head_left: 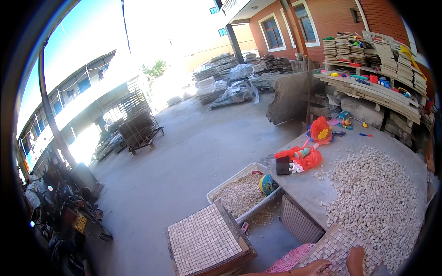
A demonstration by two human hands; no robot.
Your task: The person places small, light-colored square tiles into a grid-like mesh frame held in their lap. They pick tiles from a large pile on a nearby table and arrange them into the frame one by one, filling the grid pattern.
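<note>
At the lower right, a tray of small pale mosaic tiles (334,244) lies tilted near the bottom edge, with some tiles in rows and others loose. My left hand (314,267) rests at its near left side, fingers bent together over the tiles. My right hand (355,261) is over the right part of the tray, fingers drawn together and pointing down at the tiles. Whatever either hand pinches is too small to make out. A big heap of loose stone cubes (375,202) spreads over the slab just beyond the tray.
To the left stands a stack of filled mosaic trays (205,239). Behind it, a white plastic crate (218,189) holds loose cubes and a colourful ball (268,184). Red bags (307,158) and toys lie on the concrete slab (301,186). Motorbikes (76,221) stand far left.
</note>
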